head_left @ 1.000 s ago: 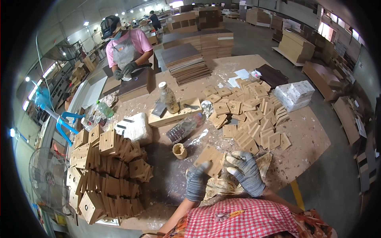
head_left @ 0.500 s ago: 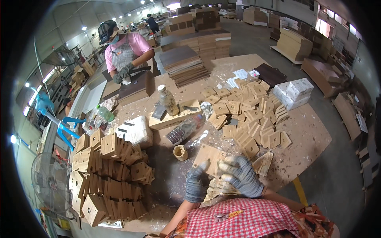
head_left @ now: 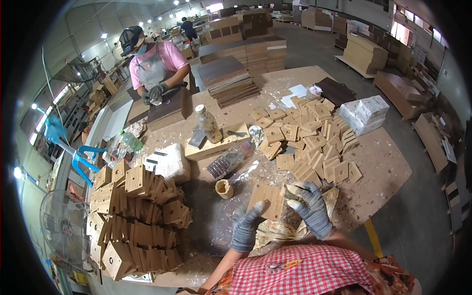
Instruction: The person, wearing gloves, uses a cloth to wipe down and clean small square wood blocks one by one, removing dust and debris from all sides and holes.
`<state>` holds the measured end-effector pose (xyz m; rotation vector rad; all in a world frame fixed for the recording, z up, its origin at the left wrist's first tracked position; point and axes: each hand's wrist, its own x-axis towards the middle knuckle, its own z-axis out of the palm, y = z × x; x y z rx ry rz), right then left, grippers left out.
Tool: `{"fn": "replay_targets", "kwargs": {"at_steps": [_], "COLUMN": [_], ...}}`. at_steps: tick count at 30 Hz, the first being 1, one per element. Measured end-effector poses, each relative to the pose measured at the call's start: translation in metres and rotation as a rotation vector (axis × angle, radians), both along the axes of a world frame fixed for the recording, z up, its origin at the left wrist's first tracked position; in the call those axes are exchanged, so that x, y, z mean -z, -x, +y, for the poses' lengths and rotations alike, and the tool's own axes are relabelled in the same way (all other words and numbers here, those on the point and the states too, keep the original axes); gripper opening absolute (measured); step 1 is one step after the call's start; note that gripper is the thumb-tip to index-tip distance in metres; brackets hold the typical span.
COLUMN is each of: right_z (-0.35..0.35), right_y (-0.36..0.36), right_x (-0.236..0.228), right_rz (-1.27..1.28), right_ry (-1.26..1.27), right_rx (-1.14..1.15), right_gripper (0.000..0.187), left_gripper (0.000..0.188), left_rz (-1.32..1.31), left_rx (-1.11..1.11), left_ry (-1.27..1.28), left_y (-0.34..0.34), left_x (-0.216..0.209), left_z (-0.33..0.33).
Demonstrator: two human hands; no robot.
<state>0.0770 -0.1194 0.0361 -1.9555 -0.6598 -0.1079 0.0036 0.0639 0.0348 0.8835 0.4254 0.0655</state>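
Note:
A flat square wooden block (head_left: 266, 199) with small holes near its edges is tilted up above the near part of the table. My left hand (head_left: 245, 230), in a grey knit glove, grips its lower left side with the thumb across its face. My right hand (head_left: 311, 209), gloved alike with yellowed, stained fingertips, is beside the block's right edge. Its fingers are curled together; whatever they may hold is hidden. Under both hands lies a crumpled, stained cloth (head_left: 275, 233). Just beyond the block stands a small tan cup (head_left: 224, 189).
Similar blocks are stacked at left (head_left: 142, 221) and heaped at right (head_left: 314, 140). A plastic bottle (head_left: 229, 160) lies mid-table near a glue-smeared bottle (head_left: 208, 125) on a wooden plank (head_left: 221, 142). A co-worker (head_left: 157, 69) works across the table. A fan (head_left: 64, 228) stands left.
The block has turned and shifted slightly right in my left hand. My right hand has moved from across the block's right part to beside its edge, with fingers raised and curled.

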Motion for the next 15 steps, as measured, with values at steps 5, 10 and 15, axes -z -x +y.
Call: {"fn": "replay_targets", "kwargs": {"at_steps": [5, 10, 15], "right_z": [-0.003, 0.002, 0.019], "right_y": [-0.017, -0.003, 0.022], "right_x": [-0.001, -0.019, 0.017], "right_rz": [0.063, -0.092, 0.504], "right_ry": [-0.035, -0.062, -0.283], "right_rx": [-0.077, -0.044, -0.453], "right_gripper": [0.037, 0.038, 0.046], "left_gripper": [0.041, 0.038, 0.051], "left_rz": [0.077, 0.007, 0.124], "left_rx": [0.241, 0.145, 0.049], "left_ry": [-0.055, 0.094, 0.146], "left_y": [0.0, -0.001, -0.009], "left_x": [0.003, 0.017, 0.028], "left_z": [0.021, 0.012, 0.013]}}
